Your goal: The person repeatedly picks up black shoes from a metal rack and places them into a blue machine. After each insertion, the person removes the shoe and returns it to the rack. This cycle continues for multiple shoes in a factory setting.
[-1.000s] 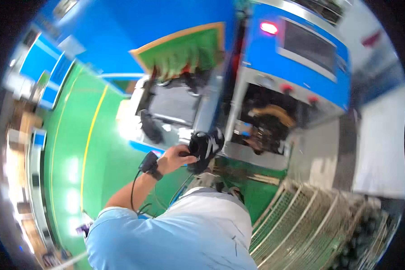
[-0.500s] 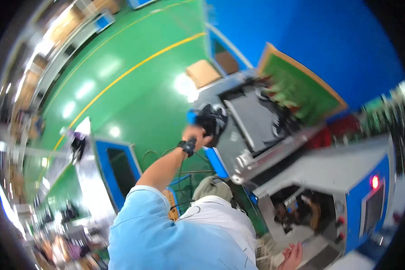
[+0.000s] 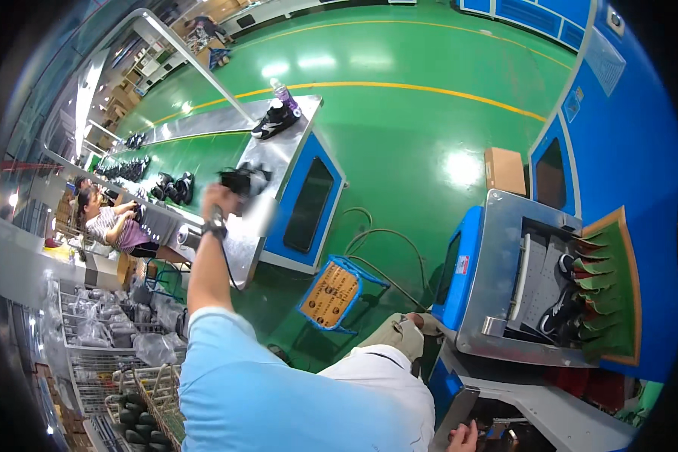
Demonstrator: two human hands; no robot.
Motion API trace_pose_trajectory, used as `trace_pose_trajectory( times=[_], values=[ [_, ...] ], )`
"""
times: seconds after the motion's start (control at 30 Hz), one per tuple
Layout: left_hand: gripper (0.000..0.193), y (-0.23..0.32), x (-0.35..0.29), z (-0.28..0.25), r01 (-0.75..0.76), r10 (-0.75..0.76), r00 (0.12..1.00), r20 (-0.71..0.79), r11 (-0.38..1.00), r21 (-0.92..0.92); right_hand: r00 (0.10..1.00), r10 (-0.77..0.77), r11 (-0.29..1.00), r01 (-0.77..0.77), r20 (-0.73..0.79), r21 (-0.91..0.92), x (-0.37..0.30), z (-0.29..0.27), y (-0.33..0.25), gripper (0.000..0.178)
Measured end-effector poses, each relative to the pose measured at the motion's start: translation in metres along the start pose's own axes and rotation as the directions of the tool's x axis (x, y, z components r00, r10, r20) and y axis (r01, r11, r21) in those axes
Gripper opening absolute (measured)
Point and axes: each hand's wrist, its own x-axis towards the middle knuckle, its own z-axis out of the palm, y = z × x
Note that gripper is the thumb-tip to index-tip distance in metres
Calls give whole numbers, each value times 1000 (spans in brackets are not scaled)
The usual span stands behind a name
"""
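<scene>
A black sneaker with white marks (image 3: 247, 179) is gripped in my left hand (image 3: 222, 200), over the near part of a metal bench (image 3: 241, 245). It is smeared by motion. Farther along that bench stand another black-and-white sneaker (image 3: 275, 120) and a clear bottle with purple on it (image 3: 285, 96). My right hand (image 3: 463, 437) is low at the bottom edge, beside a grey machine (image 3: 535, 410); its fingers are apart and slightly bent, with nothing visible in them. Black shoes (image 3: 557, 309) lie on the grey bed of the machine at right, by its green flap curtain (image 3: 614, 294).
A blue stool with a cardboard seat (image 3: 331, 295) stands on the green floor, near a looping hose (image 3: 399, 237). At the far left a person (image 3: 113, 226) works beside a line of shoes (image 3: 175, 187). A cardboard box (image 3: 505, 172) sits behind the right machine.
My view has swung left. My left hand has carried the sneaker from beside the right machine to over the metal bench. My right hand stays low by the grey machine.
</scene>
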Motion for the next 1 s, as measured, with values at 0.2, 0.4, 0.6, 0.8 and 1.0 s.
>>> trace_pose_trajectory(
  times=[0.2, 0.4, 0.6, 0.8, 1.0],
  values=[
    [36, 86, 31, 30, 324, -358, 925, -128, 918, -231, 998, -57, 998, 57, -5, -20, 16, 12, 20, 46],
    [47, 540, -39, 34, -224, 709, 658, 253, 505, -833, 966, 155, 960, -98, -207, 264, -8, 2, 14, 46],
    [89, 935, -131, -70, 25, 936, 320, 145, 144, -989, 837, 388, 917, -309, -385, 251, -45, 1, 5, 43],
    [83, 1114, -177, -143, 340, 782, 459, 422, 284, -897, 758, 214, 950, -308, -616, -48, -116, 112, 38, 30],
    [61, 1087, -142, -106, 651, 847, 339, 410, 103, -752, 733, 438, 894, -295, -521, 336, -104, 120, -17, 30]
  ],
)
